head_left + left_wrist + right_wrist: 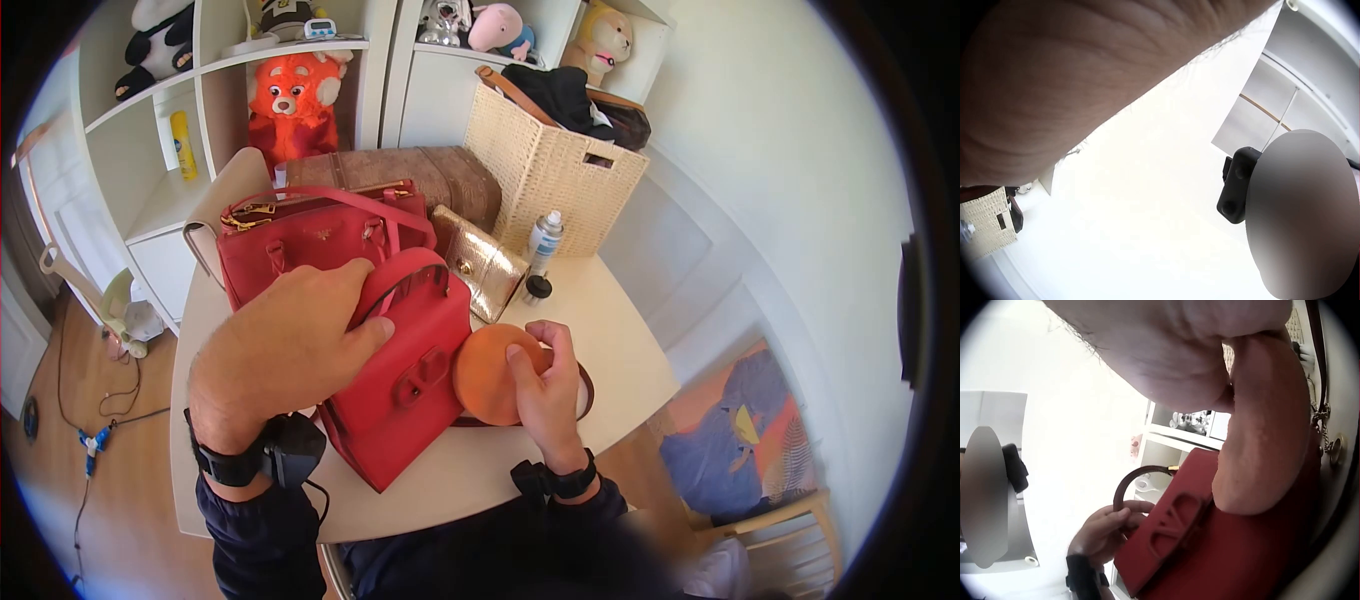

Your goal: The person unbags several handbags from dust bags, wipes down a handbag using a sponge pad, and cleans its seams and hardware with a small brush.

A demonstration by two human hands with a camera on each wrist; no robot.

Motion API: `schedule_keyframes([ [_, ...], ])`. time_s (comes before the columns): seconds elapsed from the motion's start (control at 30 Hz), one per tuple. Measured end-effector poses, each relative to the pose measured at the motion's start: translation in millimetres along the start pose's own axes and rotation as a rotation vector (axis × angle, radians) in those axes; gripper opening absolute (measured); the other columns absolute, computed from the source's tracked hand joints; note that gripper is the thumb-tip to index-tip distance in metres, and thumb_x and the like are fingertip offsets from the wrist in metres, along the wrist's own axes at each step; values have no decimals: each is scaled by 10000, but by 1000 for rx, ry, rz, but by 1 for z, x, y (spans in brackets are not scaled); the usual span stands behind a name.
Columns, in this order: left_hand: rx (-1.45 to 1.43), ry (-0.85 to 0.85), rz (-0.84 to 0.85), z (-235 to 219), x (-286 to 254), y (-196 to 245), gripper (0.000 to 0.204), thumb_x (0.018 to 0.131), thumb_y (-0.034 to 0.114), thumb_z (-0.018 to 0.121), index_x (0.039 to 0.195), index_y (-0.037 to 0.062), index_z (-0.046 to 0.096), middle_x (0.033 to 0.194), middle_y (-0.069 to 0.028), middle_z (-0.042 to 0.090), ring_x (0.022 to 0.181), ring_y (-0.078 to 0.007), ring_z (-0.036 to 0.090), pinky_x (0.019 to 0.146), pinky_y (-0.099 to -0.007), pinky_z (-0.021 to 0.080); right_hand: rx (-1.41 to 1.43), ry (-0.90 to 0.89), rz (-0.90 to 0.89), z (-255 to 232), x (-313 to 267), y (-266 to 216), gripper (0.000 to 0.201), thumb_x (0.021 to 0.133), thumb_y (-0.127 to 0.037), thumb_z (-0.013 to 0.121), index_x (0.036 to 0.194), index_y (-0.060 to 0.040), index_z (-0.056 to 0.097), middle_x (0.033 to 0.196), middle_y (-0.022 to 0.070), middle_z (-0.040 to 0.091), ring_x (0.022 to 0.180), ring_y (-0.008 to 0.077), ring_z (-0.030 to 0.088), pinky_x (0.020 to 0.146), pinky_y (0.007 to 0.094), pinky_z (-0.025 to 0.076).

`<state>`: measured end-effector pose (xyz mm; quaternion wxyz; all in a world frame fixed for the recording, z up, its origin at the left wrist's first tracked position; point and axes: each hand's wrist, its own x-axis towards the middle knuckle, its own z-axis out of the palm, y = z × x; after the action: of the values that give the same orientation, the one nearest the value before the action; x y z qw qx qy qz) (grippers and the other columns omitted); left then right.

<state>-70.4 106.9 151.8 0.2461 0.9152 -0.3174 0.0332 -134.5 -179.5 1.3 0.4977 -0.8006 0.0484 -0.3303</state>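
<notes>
A red handbag [400, 390] with a raised emblem on its flap stands tilted on the table. My left hand [295, 335] curls round its handle [405, 268]; the right wrist view also shows this left hand [1100, 534] at the handle [1138, 475]. My right hand [548, 395] pinches a round, flat orange pad [485, 375] by its right side, thumb on top, beside the bag's right edge. In the right wrist view, my right hand [1210, 356] is close to the red bag [1210, 550]. Only skin of my left hand [1079, 81] fills the left wrist view's upper left.
Behind the handbag are a larger red bag [245, 260], a gold clutch [480, 262], a brown trunk [400, 175] and a woven basket [540, 165]. A spray can [545, 238] and black cap [538, 290] stand at the right on the cream table [620, 350].
</notes>
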Motion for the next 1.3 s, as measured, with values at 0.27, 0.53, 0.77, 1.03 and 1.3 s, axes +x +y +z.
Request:
schedule_keyframes([
  [0.27, -12, -19, -17, -6, 4, 5, 403, 980, 290, 718, 1200, -47, 691, 980, -278, 733, 929, -455, 709, 845, -494, 546, -138, -350, -82, -8, -27, -26, 800, 862, -274, 920, 1466, 34, 496, 1428, 220, 530, 1313, 360, 580, 1151, 418, 476],
  [0.53, -67, 13, 53, 0, 3, 7, 428, 993, 330, 705, 1095, -83, 664, 980, -320, 720, 992, -512, 688, 893, -563, 522, -305, -408, -128, -9, -31, -32, 974, 733, -274, 951, 1509, 17, 439, 1586, 326, 425, 1451, 509, 475, 1208, 521, 456],
  [0.77, -74, -12, 15, -2, 2, 11, 461, 1006, 377, 718, 1083, -76, 684, 959, -303, 722, 922, -493, 686, 840, -544, 517, 55, -232, 36, -23, -17, -11, 689, 842, -167, 799, 1431, 52, 517, 1372, 269, 562, 1258, 420, 586, 1100, 466, 485],
  [1.03, -132, 19, 46, 5, 6, 21, 520, 1065, 432, 686, 903, -62, 691, 751, -276, 671, 728, -491, 650, 726, -529, 513, -132, -209, -296, 4, -20, -46, 758, 792, -200, 823, 1416, 81, 498, 1333, 317, 553, 1233, 498, 572, 1075, 516, 502],
  [1.3, -94, 34, 92, 2, 5, 23, 553, 1061, 431, 695, 853, -80, 661, 749, -292, 655, 734, -489, 643, 704, -531, 505, -137, -218, -432, -2, -35, -72, 751, 752, -212, 851, 1385, 51, 545, 1381, 332, 536, 1205, 521, 597, 1046, 523, 536],
])
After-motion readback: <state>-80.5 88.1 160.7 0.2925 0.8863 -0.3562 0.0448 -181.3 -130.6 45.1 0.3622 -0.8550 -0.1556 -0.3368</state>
